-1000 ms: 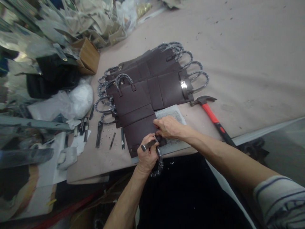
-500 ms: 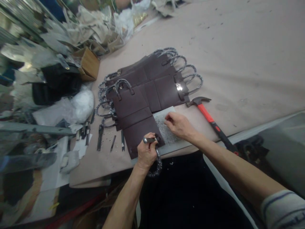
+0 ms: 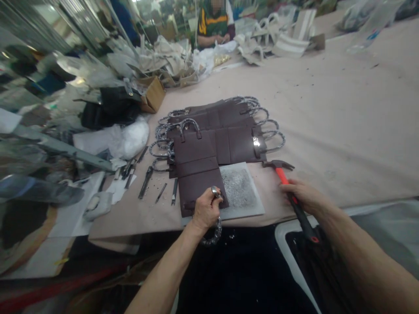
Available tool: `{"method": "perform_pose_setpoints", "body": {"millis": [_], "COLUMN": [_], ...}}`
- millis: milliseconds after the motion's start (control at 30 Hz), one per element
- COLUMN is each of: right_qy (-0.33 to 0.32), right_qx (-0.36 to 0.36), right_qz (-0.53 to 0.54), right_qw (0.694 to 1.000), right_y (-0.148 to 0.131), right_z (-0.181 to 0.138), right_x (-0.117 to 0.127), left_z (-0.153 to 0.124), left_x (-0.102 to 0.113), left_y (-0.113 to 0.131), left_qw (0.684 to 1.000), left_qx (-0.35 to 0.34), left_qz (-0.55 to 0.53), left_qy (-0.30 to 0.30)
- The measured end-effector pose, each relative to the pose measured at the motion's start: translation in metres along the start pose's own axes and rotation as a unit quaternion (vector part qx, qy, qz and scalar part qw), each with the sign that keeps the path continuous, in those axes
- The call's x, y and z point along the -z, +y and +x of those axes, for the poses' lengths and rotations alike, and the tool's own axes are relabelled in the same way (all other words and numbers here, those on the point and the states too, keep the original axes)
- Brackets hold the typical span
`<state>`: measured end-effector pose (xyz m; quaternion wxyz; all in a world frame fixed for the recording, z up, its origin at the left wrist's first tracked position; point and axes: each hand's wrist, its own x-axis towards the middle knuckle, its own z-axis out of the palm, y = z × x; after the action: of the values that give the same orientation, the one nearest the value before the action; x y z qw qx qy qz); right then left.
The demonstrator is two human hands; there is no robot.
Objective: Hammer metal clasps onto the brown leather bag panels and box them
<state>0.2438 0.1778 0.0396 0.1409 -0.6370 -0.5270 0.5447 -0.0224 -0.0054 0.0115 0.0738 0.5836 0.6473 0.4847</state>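
Right hand [image 3: 303, 196] shifted onto hammer [image 3: 290, 192]; left hand [image 3: 207, 209] grips punch [image 3: 214, 191].

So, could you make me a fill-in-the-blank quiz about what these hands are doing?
1. The right hand is closed on the handle of the ____.
2. The left hand holds a metal punch on end on the leather panel nearest the front ____ of the table.
3. That panel's right side overlaps a ____ pad.
Missing words: hammer; edge; grey.
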Motion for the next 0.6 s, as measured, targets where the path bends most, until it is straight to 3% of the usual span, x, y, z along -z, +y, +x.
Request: {"method": "perform_pose_setpoints", "body": {"millis": [67, 200, 300, 367, 433, 533, 600], "right_qy": [-0.047, -0.059, -0.02, 0.016, 0.023, -0.007, -0.003], "right_qx": [-0.007, 0.031, 0.205, 0.375, 0.495, 0.551, 0.568], "right_qz": [0.053, 0.086, 0.033, -0.101, -0.256, -0.435, -0.461], "right_qw": [0.998, 0.994, 0.978, 0.921, 0.83, 0.712, 0.682], "right_y": [-0.014, -0.044, -0.07, -0.084, -0.095, -0.11, -0.123], "right_z": [-0.012, -0.06, -0.104, -0.125, -0.137, -0.143, -0.15], "right_x": [-0.003, -0.011, -0.015, -0.018, -0.02, -0.019, -0.014], "left_z": [-0.001, -0.001, -0.001, -0.001, -0.001, -0.001, -0.001], "left_x": [-0.001, -0.002, -0.003, -0.003, -0.003, -0.004, -0.004], "left_y": [0.0, 0.0, 0.001, 0.001, 0.001, 0.001, -0.001], "left_qw": [1.0, 1.0, 1.0, 0.999, 0.999, 0.998, 0.998], "left_qx": [0.006, 0.013, 0.018, 0.029, 0.041, 0.056, 0.055], "left_qz": [-0.002, -0.007, -0.01, -0.011, -0.012, -0.005, -0.006], "left_qy": [0.001, 0.002, -0.006, -0.014, -0.024, -0.033, -0.035]}}
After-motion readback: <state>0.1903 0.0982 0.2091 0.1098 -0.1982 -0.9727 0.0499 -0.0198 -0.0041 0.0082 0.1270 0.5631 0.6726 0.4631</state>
